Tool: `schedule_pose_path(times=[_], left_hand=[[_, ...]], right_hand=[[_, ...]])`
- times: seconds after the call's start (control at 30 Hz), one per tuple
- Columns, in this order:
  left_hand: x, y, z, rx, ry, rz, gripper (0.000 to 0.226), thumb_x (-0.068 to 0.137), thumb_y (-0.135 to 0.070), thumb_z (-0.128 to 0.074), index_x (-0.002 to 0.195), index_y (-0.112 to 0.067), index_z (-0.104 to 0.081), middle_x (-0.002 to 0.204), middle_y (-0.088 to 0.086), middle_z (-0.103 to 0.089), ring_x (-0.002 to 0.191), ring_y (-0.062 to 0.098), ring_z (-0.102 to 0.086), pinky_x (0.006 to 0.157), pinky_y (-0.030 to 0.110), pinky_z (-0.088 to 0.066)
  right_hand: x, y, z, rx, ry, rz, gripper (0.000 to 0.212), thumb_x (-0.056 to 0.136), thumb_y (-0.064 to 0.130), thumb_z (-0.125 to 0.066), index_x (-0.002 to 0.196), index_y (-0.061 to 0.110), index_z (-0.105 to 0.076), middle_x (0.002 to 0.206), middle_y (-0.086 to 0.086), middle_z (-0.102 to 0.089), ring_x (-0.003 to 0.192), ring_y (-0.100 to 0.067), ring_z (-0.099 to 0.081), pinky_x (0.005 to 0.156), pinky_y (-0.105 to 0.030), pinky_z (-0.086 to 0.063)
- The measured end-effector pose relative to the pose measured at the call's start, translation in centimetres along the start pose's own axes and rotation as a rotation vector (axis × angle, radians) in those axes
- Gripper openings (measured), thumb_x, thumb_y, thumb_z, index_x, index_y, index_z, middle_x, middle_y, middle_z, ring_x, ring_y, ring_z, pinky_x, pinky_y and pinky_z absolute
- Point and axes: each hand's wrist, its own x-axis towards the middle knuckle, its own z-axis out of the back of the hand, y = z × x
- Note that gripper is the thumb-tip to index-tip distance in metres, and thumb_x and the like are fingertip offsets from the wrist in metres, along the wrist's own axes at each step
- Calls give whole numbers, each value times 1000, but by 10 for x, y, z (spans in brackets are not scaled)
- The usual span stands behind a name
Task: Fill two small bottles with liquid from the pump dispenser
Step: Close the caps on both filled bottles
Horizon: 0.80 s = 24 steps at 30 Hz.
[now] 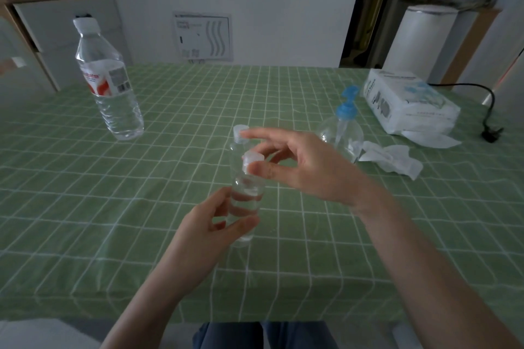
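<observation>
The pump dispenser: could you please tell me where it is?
In the head view, the pump dispenser stands right of centre on the table, behind the right hand, beside crumpled tissues.

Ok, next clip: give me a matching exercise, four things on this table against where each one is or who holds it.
Things
1. water bottle
2. pump dispenser
3. tissue pack
4. small bottle

Places
A. gripped by the left hand, its cap pinched by the right hand
B. upright at the far left of the table
C. lying at the far right
D. right of centre, behind the right hand

Pairs: 1-B, 2-D, 3-C, 4-A
</observation>
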Motion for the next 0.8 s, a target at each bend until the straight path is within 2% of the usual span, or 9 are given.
schedule_pose_path(times=[0.07, 0.17, 0.23, 0.33, 0.4, 0.5, 0.57, 0.7, 0.8], left_hand=[[0, 1, 0, -14, 0, -3, 36, 62, -43, -66, 95, -29, -65, 94, -12, -71, 87, 0, -65, 76, 25, -49], [1, 2, -1, -21, -2, -10, 34, 61, -41, -66, 93, -29, -66, 93, -11, -71, 87, 0, -65, 74, 25, -51], [1, 2, -2, -26, 0, -18, 33, 61, -41, -67, 93, -31, -66, 93, -11, -71, 86, 0, -65, 73, 24, -51], [2, 2, -1, -26, -6, -25, 38, 61, -44, -67, 95, -30, -65, 94, -11, -71, 88, 2, -65, 79, 29, -52], [3, 1, 0, -20, -13, -25, 42, 59, -46, -67, 96, -28, -65, 94, -11, -71, 90, 2, -65, 83, 33, -51], [3, 0, -1, -3, -5, -33, 40, 60, -46, -65, 96, -29, -65, 94, -13, -70, 88, 1, -65, 83, 33, -52], [2, -1, -3, -8, 2, -36, 40, 60, -47, -65, 95, -29, -65, 93, -13, -70, 87, 0, -65, 80, 30, -53], [3, -1, -2, -31, -11, -24, 38, 61, -43, -66, 95, -27, -65, 94, -9, -71, 88, 2, -65, 79, 29, -51], [3, -1, -1, -10, -9, -23, 32, 65, -38, -69, 95, -27, -65, 94, -11, -71, 89, 3, -65, 84, 34, -51]], right_hand=[[-2, -3, -1, 27, 14, 21, 40, 89, 21, -66, 128, 17, -61, 115, 4, -71, 104, -3, -66, 96, -19, -50], [0, -4, -6, 20, -92, 29, 20, 79, 25, -75, 97, 19, -68, 92, 7, -72, 84, -2, -68, 81, -17, -55], [3, -5, -9, -17, -145, 13, 25, 73, 34, -79, 85, 21, -61, 83, 5, -69, 76, -6, -64, 74, -16, -54], [2, -4, -7, 12, -61, -12, 36, 79, 41, -73, 110, 26, -62, 98, 12, -70, 90, 4, -63, 85, -11, -49], [1, -5, -5, 52, -9, -4, 39, 85, 36, -68, 123, 28, -61, 111, 13, -70, 104, 3, -63, 99, -21, -47], [1, -5, -8, 59, -85, 26, 18, 80, 31, -74, 96, 27, -66, 97, 12, -71, 96, -4, -67, 98, -36, -50], [3, -6, -10, 16, -144, 4, 25, 74, 37, -78, 85, 25, -60, 88, 12, -67, 91, -8, -65, 95, -37, -51], [0, -6, -9, 107, -7, -22, 32, 85, 40, -67, 114, 28, -61, 113, 13, -68, 109, -2, -63, 105, -38, -45], [-2, -6, -8, 132, -26, 14, 19, 84, 31, -70, 102, 26, -65, 105, 12, -70, 106, -5, -65, 105, -40, -46]])
